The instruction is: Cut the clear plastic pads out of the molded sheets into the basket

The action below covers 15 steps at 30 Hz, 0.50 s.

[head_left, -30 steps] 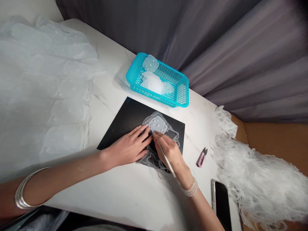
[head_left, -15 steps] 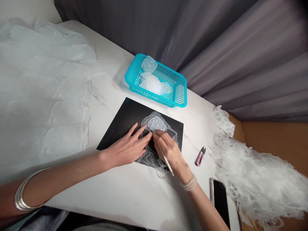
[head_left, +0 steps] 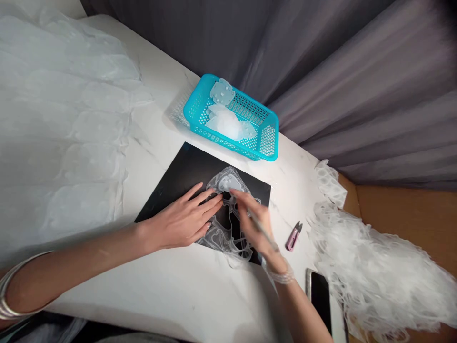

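Head view: your left hand (head_left: 180, 221) lies spread on the black mat (head_left: 178, 178); your right hand (head_left: 256, 223) grips a blurred, seemingly pen-like tool (head_left: 266, 234); its slipping could tear the clear film (head_left: 218, 238).

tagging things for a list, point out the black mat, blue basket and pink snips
Black mat (head_left: 185, 169): head view, bare upper-left surface.
Blue basket (head_left: 198, 102): head view, left end wall.
Pink snips (head_left: 293, 239): head view, pink handle.

The clear sheet (head_left: 218, 235) looks glossy plastic, the curtain (head_left: 321, 71) matt cloth.
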Available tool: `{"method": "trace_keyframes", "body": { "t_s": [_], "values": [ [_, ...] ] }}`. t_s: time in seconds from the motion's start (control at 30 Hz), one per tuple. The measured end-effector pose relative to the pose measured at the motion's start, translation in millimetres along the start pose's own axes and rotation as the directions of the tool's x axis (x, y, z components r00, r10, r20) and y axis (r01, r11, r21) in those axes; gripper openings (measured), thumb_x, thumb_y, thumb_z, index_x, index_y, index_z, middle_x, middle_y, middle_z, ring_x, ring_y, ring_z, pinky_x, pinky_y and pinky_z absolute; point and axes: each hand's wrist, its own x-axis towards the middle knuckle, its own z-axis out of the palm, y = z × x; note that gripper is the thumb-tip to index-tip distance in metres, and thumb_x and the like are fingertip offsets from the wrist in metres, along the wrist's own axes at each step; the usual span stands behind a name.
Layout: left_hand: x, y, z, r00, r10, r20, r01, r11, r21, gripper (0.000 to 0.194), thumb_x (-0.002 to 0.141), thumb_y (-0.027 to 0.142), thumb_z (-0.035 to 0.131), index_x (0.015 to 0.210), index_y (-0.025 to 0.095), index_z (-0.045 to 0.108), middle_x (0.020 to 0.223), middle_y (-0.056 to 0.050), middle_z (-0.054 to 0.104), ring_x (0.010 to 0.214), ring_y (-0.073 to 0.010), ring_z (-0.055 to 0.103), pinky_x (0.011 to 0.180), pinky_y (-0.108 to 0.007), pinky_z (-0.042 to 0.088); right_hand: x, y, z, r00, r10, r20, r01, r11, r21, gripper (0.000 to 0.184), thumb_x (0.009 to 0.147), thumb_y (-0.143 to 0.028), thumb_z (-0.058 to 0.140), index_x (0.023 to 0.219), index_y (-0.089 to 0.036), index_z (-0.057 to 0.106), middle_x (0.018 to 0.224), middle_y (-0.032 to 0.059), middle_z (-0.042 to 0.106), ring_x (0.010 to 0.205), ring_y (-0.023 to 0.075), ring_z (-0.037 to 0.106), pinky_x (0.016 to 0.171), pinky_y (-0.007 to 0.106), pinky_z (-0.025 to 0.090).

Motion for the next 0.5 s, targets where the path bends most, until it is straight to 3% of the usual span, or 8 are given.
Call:
{"method": "trace_keyframes", "body": {
  "t_s": [0.03,0.1,0.17,0.2,0.23,0.33,0.43,0.5],
  "values": [
    [0.1,-0.4,0.9,1.000,-0.001,-0.008,0.001,1.000,-0.017,0.051,0.100,0.033,0.041,0.146,0.011,0.048,0.152,-0.013,0.048,0.143,-0.0285,0.040,0.123,-0.048,0.018,1.9,7.0,-14.6,0.989,0.130,-0.067,-0.122,0.986,0.113,0.030,0.097,-0.021,0.052,0.121,-0.022,0.070,0.118,0.0092,0.074,0.107,0.0245,0.070,0.098,0.046,0.056],
    [0.2,-0.7,3.0,1.000,0.000,-0.011,0.000,0.999,-0.040,0.053,0.099,0.033,0.042,0.146,0.009,0.047,0.153,-0.015,0.046,0.144,-0.0271,0.040,0.123,-0.044,0.018,2.5,29.9,-54.1,0.907,0.360,-0.219,-0.275,0.900,0.339,0.025,0.090,-0.025,0.065,0.112,-0.019,0.074,0.109,0.0089,0.076,0.096,0.0238,0.074,0.094,0.045,0.058],
    [0.3,-1.1,4.7,1.000,-0.002,-0.012,0.001,0.999,-0.055,0.054,0.098,0.032,0.042,0.147,0.008,0.046,0.153,-0.015,0.045,0.144,-0.0265,0.039,0.123,-0.042,0.019,-3.2,58.0,-99.4,0.748,0.521,-0.412,-0.262,0.802,0.537,0.027,0.078,-0.019,0.075,0.104,-0.016,0.075,0.093,0.0070,0.078,0.084,0.0205,0.075,0.091,0.041,0.059],
    [0.4,-1.6,5.2,1.000,0.000,-0.013,0.000,0.998,-0.063,0.055,0.098,0.032,0.043,0.147,0.008,0.046,0.153,-0.015,0.045,0.144,-0.0260,0.040,0.123,-0.042,0.018,-8.6,70.3,-120.1,0.657,0.585,-0.475,-0.230,0.756,0.613,0.027,0.072,-0.016,0.077,0.098,-0.015,0.076,0.084,0.0048,0.077,0.077,0.0184,0.074,0.088,0.037,0.060],
    [0.6,-2.4,5.3,1.000,0.002,-0.013,-0.003,0.997,-0.072,0.054,0.098,0.032,0.043,0.147,0.009,0.046,0.153,-0.014,0.046,0.143,-0.0256,0.041,0.123,-0.042,0.018,-15.1,79.5,-137.1,0.602,0.631,-0.490,-0.208,0.716,0.666,0.027,0.069,-0.015,0.078,0.096,-0.014,0.076,0.081,0.0040,0.077,0.075,0.0176,0.074,0.087,0.035,0.060],
    [2.9,-6.7,2.2,1.000,-0.001,-0.014,-0.001,0.993,-0.115,0.053,0.098,0.031,0.042,0.146,0.011,0.046,0.150,-0.012,0.051,0.141,-0.0247,0.044,0.124,-0.045,0.017,-35.7,81.0,-154.4,0.601,0.679,-0.422,-0.217,0.646,0.732,0.029,0.070,-0.015,0.079,0.098,-0.016,0.075,0.081,0.0030,0.077,0.079,0.0177,0.075,0.090,0.035,0.059],
    [8.1,-10.7,-7.9,1.000,0.000,-0.018,-0.004,0.976,-0.218,0.044,0.099,0.029,0.041,0.139,0.015,0.055,0.140,-0.009,0.060,0.136,-0.0233,0.048,0.124,-0.051,0.014,-45.5,47.3,-124.7,0.685,0.606,-0.405,-0.199,0.690,0.695,0.025,0.078,-0.020,0.076,0.103,-0.020,0.073,0.084,0.0027,0.078,0.085,0.0202,0.076,0.094,0.042,0.058],
    [12.5,-9.9,-18.4,0.995,-0.052,-0.088,0.021,0.946,-0.324,0.036,0.100,0.027,0.041,0.126,0.019,0.064,0.131,-0.006,0.065,0.131,-0.0222,0.050,0.123,-0.053,0.016,-44.8,15.4,-94.4,0.723,0.533,-0.440,-0.164,0.751,0.640,0.021,0.085,-0.023,0.071,0.105,-0.023,0.073,0.090,0.0044,0.079,0.091,0.0227,0.076,0.097,0.047,0.057]
  ]
}}
